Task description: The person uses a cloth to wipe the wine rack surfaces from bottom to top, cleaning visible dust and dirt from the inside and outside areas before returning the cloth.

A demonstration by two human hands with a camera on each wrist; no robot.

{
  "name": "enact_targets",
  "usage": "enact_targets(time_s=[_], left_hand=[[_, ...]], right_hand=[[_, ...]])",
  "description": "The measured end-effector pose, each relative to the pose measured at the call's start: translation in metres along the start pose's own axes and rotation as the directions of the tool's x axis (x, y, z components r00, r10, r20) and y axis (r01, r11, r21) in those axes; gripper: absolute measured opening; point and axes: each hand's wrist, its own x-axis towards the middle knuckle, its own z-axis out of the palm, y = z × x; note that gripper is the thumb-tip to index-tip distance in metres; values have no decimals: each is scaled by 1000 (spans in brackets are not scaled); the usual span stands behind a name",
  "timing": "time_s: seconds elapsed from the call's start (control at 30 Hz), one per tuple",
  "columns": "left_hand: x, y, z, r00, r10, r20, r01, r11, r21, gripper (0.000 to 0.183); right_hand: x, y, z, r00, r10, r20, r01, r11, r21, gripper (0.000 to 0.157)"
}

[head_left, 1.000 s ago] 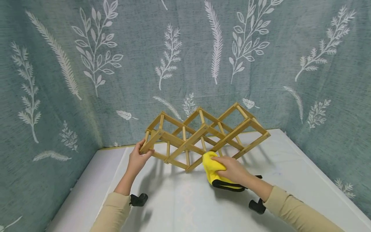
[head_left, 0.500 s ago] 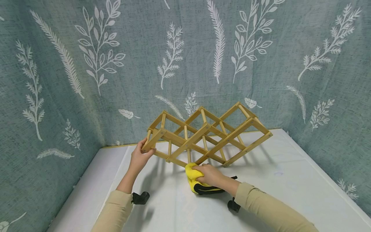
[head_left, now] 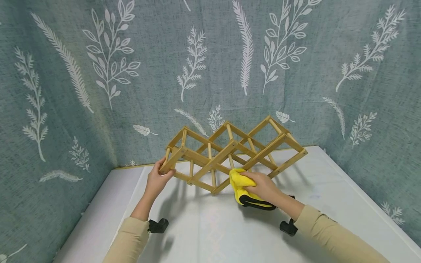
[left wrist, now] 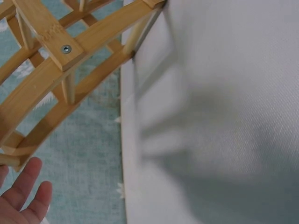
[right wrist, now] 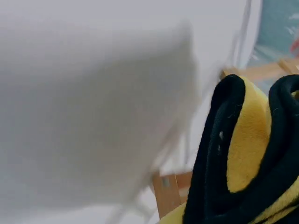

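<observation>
A wooden folding wine rack (head_left: 210, 165) of crossed slats and dowels stands tilted over the white table, its left end raised. My left hand (head_left: 157, 180) grips that end, thumb in front and fingers behind. In the left wrist view, fingertips (left wrist: 30, 179) show beside the rack's lower corner. My right hand (head_left: 264, 188) pinches a bunched yellow cloth (head_left: 239, 182) with black edging against a lower front slat near the middle. Folds of the cloth (right wrist: 247, 140) fill the right side of the right wrist view and hide the right fingers; part of the rack (right wrist: 167, 196) shows behind.
The white tabletop (head_left: 210, 233) spreads beneath both arms. A grey-green curtain (head_left: 217, 73) with white leaf prints hangs close behind the rack and along both sides. Black camera mounts (head_left: 158, 226) jut from the wrists.
My right hand slid the cloth left and down toward the rack's lower front corner, then back right and up to nearly its earlier place. The left hand and rack stay put.
</observation>
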Motion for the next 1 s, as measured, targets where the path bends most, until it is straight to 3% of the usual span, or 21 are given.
enact_targets(time_s=[0.13,0.53,0.8,1.0], left_hand=[[0,-1,0,1000,-10,3,10,1000,-7,69],[0,0,0,1000,2,2,-2,1000,2,69],[0,0,-1,1000,4,1,-4,1000,6,69],[0,1,0,1000,-3,-1,3,1000,2,69]], right_hand=[[-4,8,-27,996,-18,-87,15,999,-35,42],[-15,26,-111,980,9,-200,-37,990,-138,47],[-22,31,-150,964,19,-264,-67,983,-171,47],[-29,32,-173,926,112,-361,-173,975,-142,47]])
